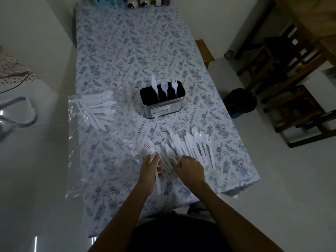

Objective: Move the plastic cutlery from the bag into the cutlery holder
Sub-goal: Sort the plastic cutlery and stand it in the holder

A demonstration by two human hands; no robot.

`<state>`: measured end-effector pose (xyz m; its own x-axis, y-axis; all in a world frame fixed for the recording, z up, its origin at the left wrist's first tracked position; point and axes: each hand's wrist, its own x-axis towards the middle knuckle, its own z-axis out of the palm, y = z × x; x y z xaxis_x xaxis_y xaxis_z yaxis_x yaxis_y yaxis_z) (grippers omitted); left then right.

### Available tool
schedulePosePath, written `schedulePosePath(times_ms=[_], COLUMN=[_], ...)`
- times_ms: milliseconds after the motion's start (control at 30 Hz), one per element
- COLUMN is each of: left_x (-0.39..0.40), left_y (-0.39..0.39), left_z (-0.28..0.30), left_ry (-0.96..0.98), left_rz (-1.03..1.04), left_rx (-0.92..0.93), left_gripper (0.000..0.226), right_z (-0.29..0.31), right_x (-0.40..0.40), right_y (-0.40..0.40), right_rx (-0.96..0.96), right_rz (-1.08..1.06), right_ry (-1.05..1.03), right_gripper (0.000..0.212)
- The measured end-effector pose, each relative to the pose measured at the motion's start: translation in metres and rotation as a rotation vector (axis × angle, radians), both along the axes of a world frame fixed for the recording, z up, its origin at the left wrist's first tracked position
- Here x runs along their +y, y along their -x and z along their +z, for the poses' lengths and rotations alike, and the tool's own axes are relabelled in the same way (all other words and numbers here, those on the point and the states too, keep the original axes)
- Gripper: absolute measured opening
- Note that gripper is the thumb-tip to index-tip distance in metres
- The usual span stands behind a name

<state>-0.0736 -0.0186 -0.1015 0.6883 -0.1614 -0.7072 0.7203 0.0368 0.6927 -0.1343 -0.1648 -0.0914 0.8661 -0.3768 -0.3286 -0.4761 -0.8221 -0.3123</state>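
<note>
Dim room, pale floor; floral-cloth table (127,51) carries a metal cutlery holder (162,102) near its middle, with a knife (155,86), spoon (164,88) and fork (174,85) standing upright in separate slots. Clear bag (94,113) with white cutlery inside overhangs the table's left edge. Near the front edge a loose cutlery pile (189,144) is fanned out: left hand (150,169) closed on a fork and other pieces, right hand (190,169) curled over handles, grip unclear.

Dim room, pale glossy tiled floor (283,188), long table in blue-leaf floral cloth (127,51), dark round bin (241,102), dark wooden chairs (291,106) at right.
</note>
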Motion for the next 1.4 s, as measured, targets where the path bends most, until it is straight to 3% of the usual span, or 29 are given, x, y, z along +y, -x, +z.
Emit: schedulePosePath(times_ms=[100, 233, 333, 433, 533, 733, 900, 1133, 1267, 1333, 1400], left_x=[-0.011, -0.034, -0.047, -0.053, -0.062, -0.080, -0.095, -0.109, -0.111, -0.114, -0.116], left_y=[0.001, 0.008, 0.012, 0.013, 0.015, 0.018, 0.025, 0.034, 0.026, 0.019, 0.014], left_z=[0.001, 0.005, 0.004, 0.006, 0.011, 0.021, 0.019, 0.022, 0.022, 0.026, 0.026], left_ry=[0.025, 0.092, 0.030, 0.050, 0.063, 0.040, 0.025, 0.008, 0.019, 0.047, 0.055], left_rz=[0.029, 0.047, 0.053, 0.104, 0.134, 0.117, 0.140, 0.167, 0.162, 0.164, 0.154], left_rx=[0.023, 0.001, -0.040, 0.015, 0.070, 0.068, 0.048, 0.030, 0.040, 0.048, 0.050], left_gripper=[0.042, 0.031, 0.025, 0.017, 0.010, 0.008, 0.010, 0.031, 0.031, 0.033, 0.032], right_z=[0.009, 0.027, 0.028, 0.019, 0.010, -0.007, -0.013, -0.013, -0.004, 0.007, 0.021], right_x=[0.002, -0.001, -0.030, -0.078, -0.106, -0.123, -0.138, -0.146, -0.146, -0.144, -0.137], right_y=[0.004, 0.010, 0.013, 0.013, 0.007, 0.000, 0.001, -0.006, -0.002, 0.002, 0.006], right_rx=[-0.050, -0.026, -0.071, -0.092, 0.006, 0.035, 0.022, 0.072, -0.057, -0.116, -0.025], right_rz=[-0.006, 0.051, -0.013, -0.161, -0.185, -0.157, -0.213, -0.200, -0.302, -0.204, -0.034], right_ry=[-0.094, -0.176, -0.209, -0.038, 0.056, 0.038, -0.101, -0.167, -0.290, -0.428, -0.641], right_gripper=[0.029, 0.058, 0.047, 0.022, 0.020, 0.022, 0.022, 0.021, 0.013, 0.012, 0.009])
